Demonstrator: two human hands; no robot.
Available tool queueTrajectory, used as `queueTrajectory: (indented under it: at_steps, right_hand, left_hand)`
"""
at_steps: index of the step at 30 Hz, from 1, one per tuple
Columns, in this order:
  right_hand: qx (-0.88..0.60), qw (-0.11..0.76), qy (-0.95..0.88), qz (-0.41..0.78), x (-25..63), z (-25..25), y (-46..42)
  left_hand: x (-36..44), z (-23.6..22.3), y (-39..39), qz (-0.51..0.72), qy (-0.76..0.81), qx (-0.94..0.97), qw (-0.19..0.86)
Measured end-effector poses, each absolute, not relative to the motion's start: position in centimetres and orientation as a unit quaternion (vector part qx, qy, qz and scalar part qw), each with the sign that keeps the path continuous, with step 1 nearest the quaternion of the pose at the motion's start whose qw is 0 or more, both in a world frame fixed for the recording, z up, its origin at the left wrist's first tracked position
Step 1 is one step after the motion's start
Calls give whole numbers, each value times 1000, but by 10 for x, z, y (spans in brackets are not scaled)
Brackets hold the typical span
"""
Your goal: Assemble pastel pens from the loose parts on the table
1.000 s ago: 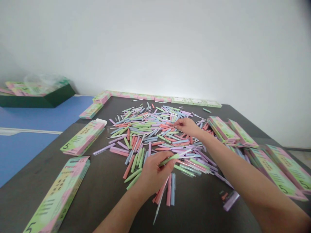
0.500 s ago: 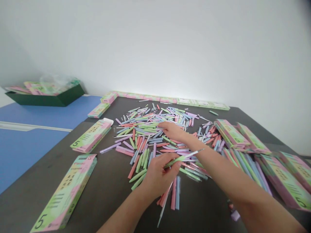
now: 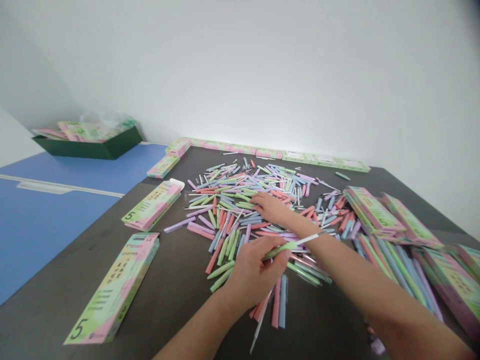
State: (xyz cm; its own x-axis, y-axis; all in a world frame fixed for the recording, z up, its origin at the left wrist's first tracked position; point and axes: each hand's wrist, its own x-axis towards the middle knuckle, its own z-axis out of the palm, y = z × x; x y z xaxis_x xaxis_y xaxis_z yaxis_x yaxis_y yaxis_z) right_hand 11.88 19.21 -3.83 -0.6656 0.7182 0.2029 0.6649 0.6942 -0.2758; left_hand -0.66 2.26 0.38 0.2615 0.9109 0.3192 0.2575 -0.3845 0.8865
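My left hand (image 3: 255,265) is closed around a light green pen barrel (image 3: 279,250), with a white refill (image 3: 307,240) sticking out of its right end. Farther away, my right hand (image 3: 270,207) reaches into a wide pile of loose pen parts. Its fingers are bent together at the pile, beside green barrels (image 3: 245,205); what they pinch, if anything, is hidden. Pink, blue, purple and green barrels and thin white refills lie around both hands. Below my left hand are a pink barrel (image 3: 276,305) and a blue barrel (image 3: 283,302).
Printed pen boxes lie on the dark table at left (image 3: 116,290) and right (image 3: 375,210). A row of boxes (image 3: 243,149) lines the back edge by the wall. Sorted pens (image 3: 397,265) lie right of my forearm. A green tray (image 3: 86,149) with packaging stands on a blue surface.
The whole view has shifted, so things appear slightly farther right. My left hand keeps its grip on the green barrel; my right hand stays at the pile, its fingers slightly lower.
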Motion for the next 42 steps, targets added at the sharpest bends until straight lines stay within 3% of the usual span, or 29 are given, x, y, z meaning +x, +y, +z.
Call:
queueTrajectory:
  at_steps: [7,14,18,29,39,42]
  right_hand:
    - [-398,160,-899,84,126,-29,178]
    - [-322,180,-920,132,56,-17,158]
    - [-378,131,-906,138,13,-18,152]
    - [-494,141,-841,170,-5,-26,146]
    - [-478,279,-739,385,72,-3,137]
    - [-402,410,-594,563,106,8,109]
  left_hand:
    - [-5,4,21,453,410,706,357]
    - [-6,11,20,485,414,691,341]
    - [-8,13,21,509,405,680,338]
    - [-10,11,22,524,402,682,314]
    - [-11,11,23,525,404,677,321]
    - [-15,8,25,536,422,661,312]
